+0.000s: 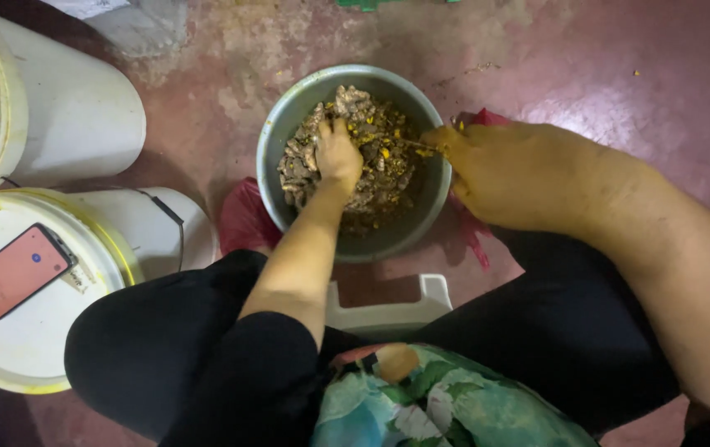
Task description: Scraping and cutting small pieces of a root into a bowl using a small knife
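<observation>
A grey metal bowl [276, 141] stands on the reddish floor between my knees. It holds a heap of brown root pieces [371, 153] with yellow cut faces. My left hand [338, 156] reaches down into the heap, its fingers curled around some of the pieces. My right hand [508, 174], stained yellow, hovers at the bowl's right rim. It is closed on a small thin knife [417, 146] whose tip points left over the roots.
Two white buckets stand at the left. One is lidded [32, 331] with a red-screened phone [15, 269] lying on it; the other [65, 108] is behind it. A red plastic bag [243, 219] lies under the bowl. I sit on a white stool [388, 310].
</observation>
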